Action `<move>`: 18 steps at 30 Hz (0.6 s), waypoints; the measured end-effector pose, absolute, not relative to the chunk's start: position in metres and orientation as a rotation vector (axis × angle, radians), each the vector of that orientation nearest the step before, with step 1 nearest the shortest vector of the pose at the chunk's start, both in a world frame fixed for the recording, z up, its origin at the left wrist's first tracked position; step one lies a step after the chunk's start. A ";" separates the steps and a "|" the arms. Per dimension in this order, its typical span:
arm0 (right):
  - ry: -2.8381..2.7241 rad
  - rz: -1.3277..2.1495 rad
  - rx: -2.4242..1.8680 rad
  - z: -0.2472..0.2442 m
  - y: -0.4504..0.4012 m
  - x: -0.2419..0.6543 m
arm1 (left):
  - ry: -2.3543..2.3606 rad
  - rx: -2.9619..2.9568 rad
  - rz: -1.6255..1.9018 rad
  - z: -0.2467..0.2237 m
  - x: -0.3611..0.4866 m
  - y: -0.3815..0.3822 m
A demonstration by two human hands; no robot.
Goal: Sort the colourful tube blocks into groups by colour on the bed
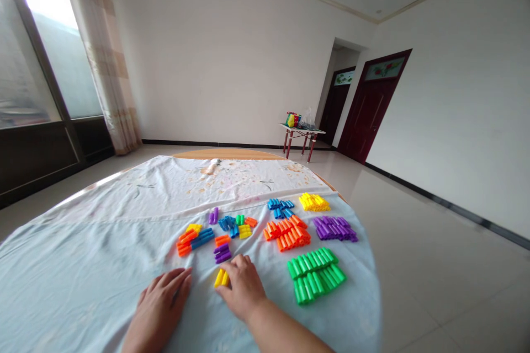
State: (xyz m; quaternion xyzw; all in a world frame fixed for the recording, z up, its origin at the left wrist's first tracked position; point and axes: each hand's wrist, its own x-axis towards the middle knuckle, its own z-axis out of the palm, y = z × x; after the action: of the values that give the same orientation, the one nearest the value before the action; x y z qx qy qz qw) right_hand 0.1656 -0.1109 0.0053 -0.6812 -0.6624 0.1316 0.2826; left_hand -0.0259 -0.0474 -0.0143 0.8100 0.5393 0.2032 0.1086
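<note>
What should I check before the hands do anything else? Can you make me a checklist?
1. Right hand at the short, shiny yellow tubes: ok, thumb and fingers are on them.
2. Firm grip on those tubes: cannot tell, the hand hides part of them.
3. Left hand resting on the pale blue cloth: ok, it lies palm down.
4. Nothing under the left palm: cannot tell.
5. Big pile of shiny green tubes away from the cloth's right edge: ok, cloth shows between.
6. Short orange tubes on the left kept apart from other colours: not ok, they touch the short blue tubes.
</note>
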 end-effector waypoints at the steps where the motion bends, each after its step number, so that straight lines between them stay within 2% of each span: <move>1: -1.776 0.369 -1.807 0.006 -0.112 0.168 | 1.586 2.382 0.592 -0.013 -0.026 -0.048; 18: -1.644 0.402 -1.887 0.008 -0.128 0.189 | 1.590 2.366 0.534 -0.011 -0.027 -0.048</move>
State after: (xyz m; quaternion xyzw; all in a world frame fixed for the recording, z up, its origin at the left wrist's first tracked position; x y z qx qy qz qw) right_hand 0.1886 -0.1278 0.0084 -0.7105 -0.6188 0.1513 0.2989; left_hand -0.0267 -0.0479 -0.0113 0.8098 0.5443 0.1828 0.1204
